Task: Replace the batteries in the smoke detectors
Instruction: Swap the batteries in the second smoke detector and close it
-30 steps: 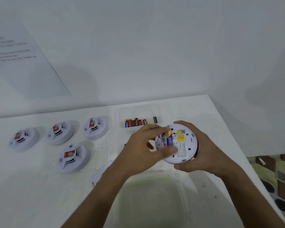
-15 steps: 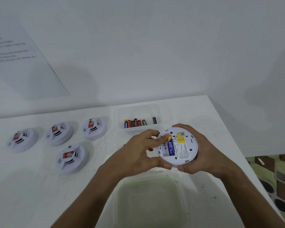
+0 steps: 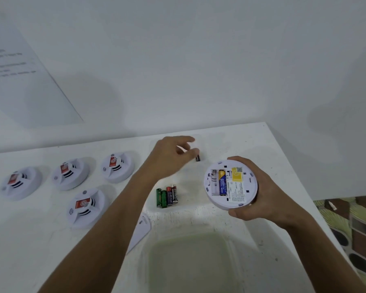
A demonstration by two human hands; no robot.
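The left hand (image 3: 169,157) has left the smoke detector (image 3: 230,183) and reached far toward a loose battery (image 3: 197,157), fingers relaxed, grasping nothing. The right hand (image 3: 262,191) grips the detector; one slot is empty, so refilling likely comes next.

Your blurred left hand (image 3: 173,154) covers most of the shallow clear plastic tray (image 3: 207,142) at the back of the white counter (image 3: 241,140), so only one dark battery (image 3: 197,157) peeks out beside your fingertips, and you cannot tell whether they touch it. Your left forearm hides part of the flat white plastic cover (image 3: 141,231). The print on the round white smoke detector's (image 3: 230,185) label is too small to read. The clear plastic bin (image 3: 190,259) runs off the bottom edge.
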